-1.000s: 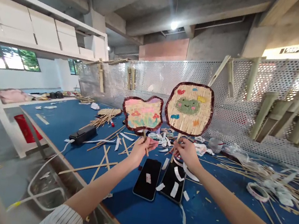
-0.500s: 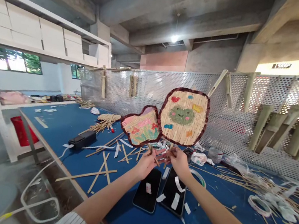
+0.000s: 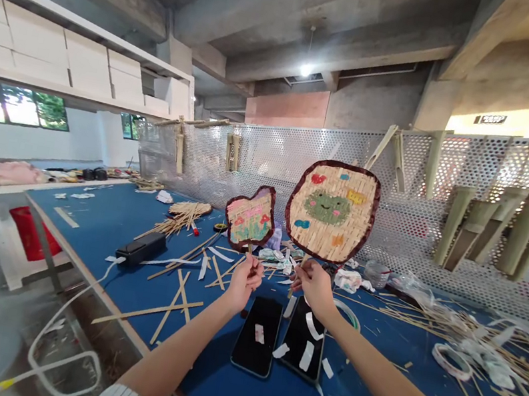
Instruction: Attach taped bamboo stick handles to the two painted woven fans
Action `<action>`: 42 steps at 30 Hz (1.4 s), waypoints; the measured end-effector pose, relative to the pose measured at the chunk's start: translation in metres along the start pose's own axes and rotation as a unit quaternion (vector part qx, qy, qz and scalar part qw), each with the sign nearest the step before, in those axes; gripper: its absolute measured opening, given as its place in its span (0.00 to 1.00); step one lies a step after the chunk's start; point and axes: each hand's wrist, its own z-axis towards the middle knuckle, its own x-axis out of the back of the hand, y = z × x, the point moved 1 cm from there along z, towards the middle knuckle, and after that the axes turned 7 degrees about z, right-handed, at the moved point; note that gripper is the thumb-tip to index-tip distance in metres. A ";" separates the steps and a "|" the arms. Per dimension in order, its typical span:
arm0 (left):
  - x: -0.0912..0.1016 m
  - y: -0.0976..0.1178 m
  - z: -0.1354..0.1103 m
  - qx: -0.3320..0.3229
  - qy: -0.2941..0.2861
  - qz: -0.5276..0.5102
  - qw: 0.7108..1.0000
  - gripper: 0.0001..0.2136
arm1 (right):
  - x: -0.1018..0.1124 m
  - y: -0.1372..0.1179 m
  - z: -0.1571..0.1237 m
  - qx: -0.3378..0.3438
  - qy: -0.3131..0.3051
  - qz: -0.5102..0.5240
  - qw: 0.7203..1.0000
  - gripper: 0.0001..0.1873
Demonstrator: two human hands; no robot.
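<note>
Two woven hand fans with dark brown edging are held up above the blue table. My left hand [image 3: 245, 281] is closed around the handle of the smaller, heart-like fan [image 3: 250, 217], painted with pink, red and green shapes. In my right hand [image 3: 314, 285] is the handle of the larger rounded fan [image 3: 331, 210], which carries a smiling green face with coloured patches around it. A gap separates the fans. Below my hands lie two dark phone-like slabs, the left one [image 3: 263, 353] with one sticker and the right one [image 3: 295, 335] with several white strips on it.
Bamboo strips [image 3: 175, 308] lie crossed on the blue table [image 3: 204, 377]. A black box with a white cable [image 3: 140, 248] stands near the left edge. At right are a tape roll [image 3: 452, 361], plastic wrap and thin sticks. Behind rises a perforated metal panel [image 3: 271, 158] with bamboo pieces hung on it.
My hands have moved apart from each other. The smaller fan has turned more upright and no longer overlaps the larger one, which has shifted slightly right. The view has moved a little.
</note>
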 end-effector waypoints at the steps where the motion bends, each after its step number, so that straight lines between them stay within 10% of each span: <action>1: -0.001 0.001 -0.001 -0.001 -0.003 0.011 1.000 0.22 | 0.000 0.000 0.000 0.001 0.000 0.002 1.000 0.18; 15: -0.012 -0.003 -0.008 -0.019 -0.061 0.142 0.988 0.24 | -0.016 0.001 -0.001 0.015 -0.010 0.008 1.000 0.18; 29: -0.010 -0.005 -0.007 -0.017 0.002 0.134 0.991 0.23 | -0.017 -0.005 -0.013 0.062 0.006 -0.135 0.989 0.17; 42: -0.008 -0.005 -0.007 -0.016 0.062 0.076 0.995 0.25 | 0.036 0.057 -0.045 0.132 -0.112 -0.497 0.850 0.15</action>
